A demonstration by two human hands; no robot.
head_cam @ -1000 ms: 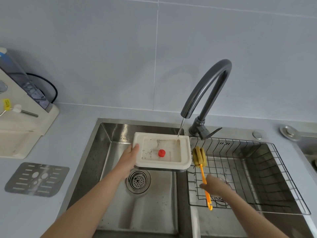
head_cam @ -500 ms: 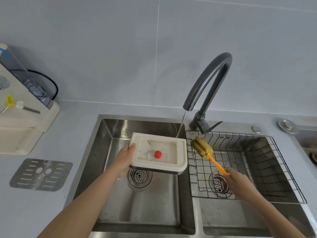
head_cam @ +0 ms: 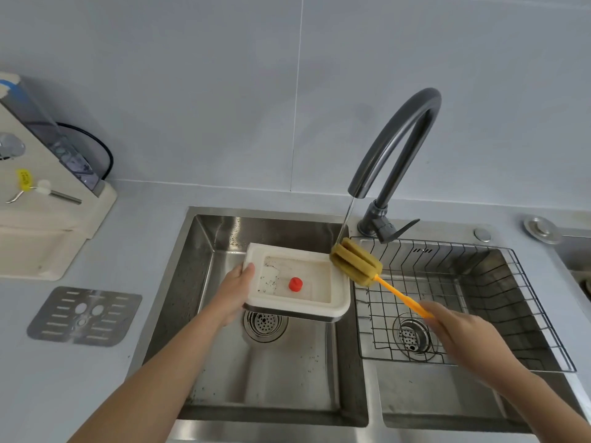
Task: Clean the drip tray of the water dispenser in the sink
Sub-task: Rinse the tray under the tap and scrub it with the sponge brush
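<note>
Two hands at work over the double sink (head_cam: 204,282). Left hand (head_cam: 235,290) closed on the left rim of the white drip tray (head_cam: 339,306), thumb on top, held level above the left basin's drain (head_cam: 264,324). Red cap (head_cam: 295,284) lying in the tray's speckled well. Right hand (head_cam: 460,335) wrapped around the orange handle of the sponge brush (head_cam: 355,262), its yellow head touching the tray's far right corner under a thin stream from the faucet (head_cam: 396,148). Wire rack (head_cam: 524,282) seated in the right basin. Metal grate (head_cam: 84,316) flat near the desk's left edge, below the water dispenser (head_cam: 41,238).
</note>
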